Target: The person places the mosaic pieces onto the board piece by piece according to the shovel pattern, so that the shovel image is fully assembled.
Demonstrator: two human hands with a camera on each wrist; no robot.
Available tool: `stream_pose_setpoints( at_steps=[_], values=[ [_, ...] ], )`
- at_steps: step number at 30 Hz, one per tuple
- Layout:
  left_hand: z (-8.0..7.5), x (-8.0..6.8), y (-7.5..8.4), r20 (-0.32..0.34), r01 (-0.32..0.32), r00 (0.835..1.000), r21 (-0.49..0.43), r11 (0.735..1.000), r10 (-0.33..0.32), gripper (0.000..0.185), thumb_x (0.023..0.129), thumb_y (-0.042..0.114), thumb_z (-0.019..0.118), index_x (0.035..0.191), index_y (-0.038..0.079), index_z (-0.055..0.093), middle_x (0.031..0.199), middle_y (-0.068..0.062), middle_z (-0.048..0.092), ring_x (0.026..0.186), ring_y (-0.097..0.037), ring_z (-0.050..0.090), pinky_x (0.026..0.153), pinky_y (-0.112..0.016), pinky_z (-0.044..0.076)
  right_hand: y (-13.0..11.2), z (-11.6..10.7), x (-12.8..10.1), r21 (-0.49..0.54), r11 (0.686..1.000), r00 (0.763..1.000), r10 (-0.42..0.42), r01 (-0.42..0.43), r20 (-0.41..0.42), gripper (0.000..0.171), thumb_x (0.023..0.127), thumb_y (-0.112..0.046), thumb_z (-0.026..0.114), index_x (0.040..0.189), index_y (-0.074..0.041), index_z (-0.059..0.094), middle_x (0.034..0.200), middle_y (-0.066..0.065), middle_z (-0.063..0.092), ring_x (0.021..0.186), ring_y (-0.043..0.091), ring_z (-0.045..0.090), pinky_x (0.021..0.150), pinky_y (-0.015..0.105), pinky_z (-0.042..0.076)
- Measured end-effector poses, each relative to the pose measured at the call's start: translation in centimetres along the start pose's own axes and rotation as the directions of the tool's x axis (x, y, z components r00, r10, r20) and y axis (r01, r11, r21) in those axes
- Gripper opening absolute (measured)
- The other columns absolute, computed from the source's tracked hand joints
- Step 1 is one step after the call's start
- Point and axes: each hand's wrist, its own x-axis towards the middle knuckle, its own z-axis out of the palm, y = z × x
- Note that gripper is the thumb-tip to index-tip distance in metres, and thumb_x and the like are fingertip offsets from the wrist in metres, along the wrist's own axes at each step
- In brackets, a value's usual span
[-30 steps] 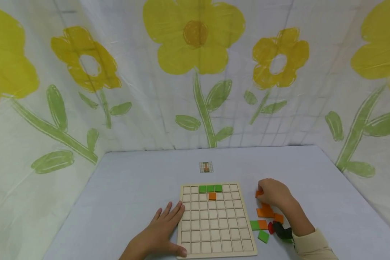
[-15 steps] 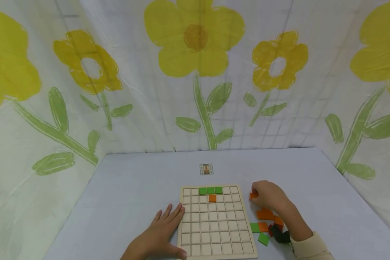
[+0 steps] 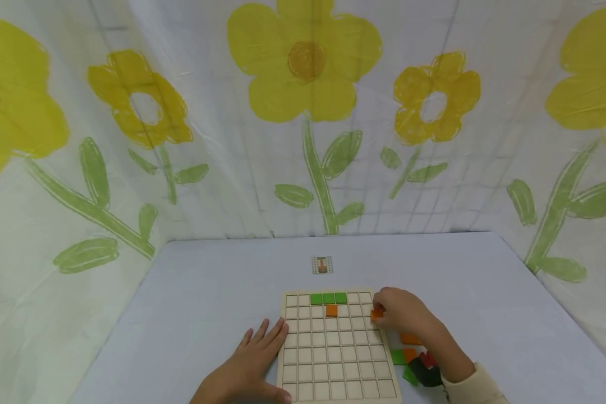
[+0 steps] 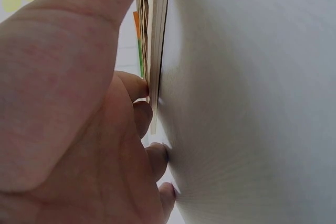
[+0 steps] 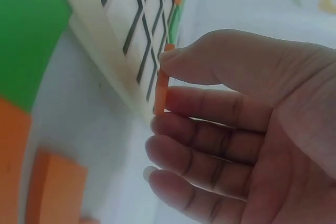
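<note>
A wooden grid board [image 3: 335, 355] lies on the table, with three green tiles [image 3: 329, 298] in its top row and one orange tile [image 3: 331, 310] just under the middle one. My left hand [image 3: 249, 362] rests at the board's left edge, fingers spread and straight, thumb near the lower corner. Over the board's upper right edge, my right hand [image 3: 406, 311] pinches an orange tile [image 5: 162, 85] between thumb and forefinger. The right wrist view shows that tile edge-on, with the other fingers loosely bent below it.
Loose orange tiles [image 3: 411, 339] and green tiles [image 3: 398, 356] lie right of the board, partly hidden by the right arm. A dark band [image 3: 426, 372] sits at that wrist. A small picture card [image 3: 322, 265] lies beyond the board. A flowered curtain [image 3: 222, 207] hangs behind the table.
My right hand has carried the orange tile leftward from the loose pile to the board's right edge. The left hand has stayed in place at the board.
</note>
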Motion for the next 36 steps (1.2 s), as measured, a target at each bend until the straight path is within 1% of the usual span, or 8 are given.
stream_pose_setpoints(
  at_steps=[9,16,19,22,24,30,33,36],
  values=[
    [0.0,0.2,0.1,0.014,0.022,1.0,-0.012,1.0,-0.022,0.12,0.056,0.08,0.053,0.146,0.015,0.009,0.151,-0.003,0.006,0.135,-0.032,0.001,0.101,-0.06,0.007,-1.2,0.7,0.6,-0.033,0.993,0.993,-0.115,0.115,-0.003,0.018,0.071,-0.025,0.076,0.076,-0.014,0.062,0.071,-0.008,0.051,0.059,0.009,0.042,0.053,0.025,0.039],
    [0.1,0.2,-0.1,0.012,0.015,1.0,-0.012,1.0,-0.014,0.119,0.057,0.079,0.054,0.146,0.015,0.009,0.151,-0.003,0.006,0.135,-0.033,0.001,0.1,-0.061,0.008,-2.1,1.3,0.9,-0.005,0.983,0.983,-0.183,0.183,0.007,0.014,0.072,-0.021,0.074,0.077,-0.013,0.064,0.072,-0.009,0.052,0.059,0.007,0.041,0.051,0.023,0.038],
    [0.1,0.2,-0.1,0.005,0.007,1.0,-0.01,1.0,-0.007,0.118,0.058,0.079,0.054,0.146,0.015,0.009,0.151,-0.003,0.006,0.135,-0.033,0.001,0.1,-0.061,0.008,-2.5,1.6,1.0,-0.005,0.977,0.977,-0.215,0.215,0.003,0.013,0.073,-0.018,0.072,0.07,-0.015,0.06,0.065,-0.01,0.046,0.056,0.006,0.037,0.048,0.022,0.034],
    [0.1,0.2,-0.1,0.0,0.001,1.0,-0.009,1.0,-0.001,0.118,0.058,0.079,0.055,0.146,0.015,0.009,0.151,-0.003,0.006,0.135,-0.034,0.001,0.1,-0.061,0.008,-2.9,1.8,1.1,0.0,0.971,0.971,-0.239,0.239,-0.001,0.023,0.073,-0.015,0.071,0.061,-0.018,0.051,0.058,-0.01,0.034,0.054,0.006,0.028,0.046,0.021,0.026],
    [0.1,0.2,-0.1,0.0,-0.001,1.0,-0.011,1.0,0.001,0.118,0.058,0.078,0.054,0.146,0.015,0.009,0.151,-0.003,0.005,0.135,-0.034,0.001,0.1,-0.061,0.008,-3.1,1.9,1.1,-0.01,0.968,0.968,-0.252,0.252,-0.004,0.028,0.073,-0.015,0.072,0.059,-0.019,0.048,0.057,-0.01,0.03,0.054,0.006,0.026,0.046,0.021,0.024],
    [0.0,0.1,-0.1,0.018,-0.002,1.0,-0.012,1.0,0.003,0.117,0.06,0.079,0.052,0.146,0.014,0.009,0.151,-0.004,0.004,0.134,-0.034,0.001,0.1,-0.06,0.008,-3.7,2.1,1.3,-0.011,0.965,0.965,-0.262,0.262,0.011,0.02,0.074,-0.018,0.072,0.066,-0.02,0.054,0.068,-0.011,0.043,0.058,0.006,0.036,0.048,0.022,0.033],
    [0.0,0.0,-0.1,0.017,-0.006,1.0,-0.004,1.0,0.006,0.116,0.06,0.079,0.051,0.146,0.014,0.008,0.151,-0.004,0.003,0.134,-0.034,0.001,0.1,-0.06,0.007,-4.0,2.2,1.5,-0.007,0.964,0.964,-0.267,0.267,0.01,0.016,0.074,-0.02,0.072,0.068,-0.019,0.057,0.069,-0.011,0.047,0.059,0.006,0.038,0.049,0.021,0.035],
    [0.0,0.1,-0.2,0.02,-0.007,1.0,-0.007,1.0,0.008,0.116,0.06,0.079,0.051,0.146,0.014,0.008,0.151,-0.004,0.003,0.134,-0.034,0.0,0.1,-0.061,0.007,-4.4,2.3,1.8,-0.017,0.963,0.963,-0.27,0.27,0.001,0.012,0.074,-0.023,0.073,0.074,-0.017,0.062,0.072,-0.011,0.052,0.061,0.005,0.042,0.052,0.021,0.038]
  ],
)
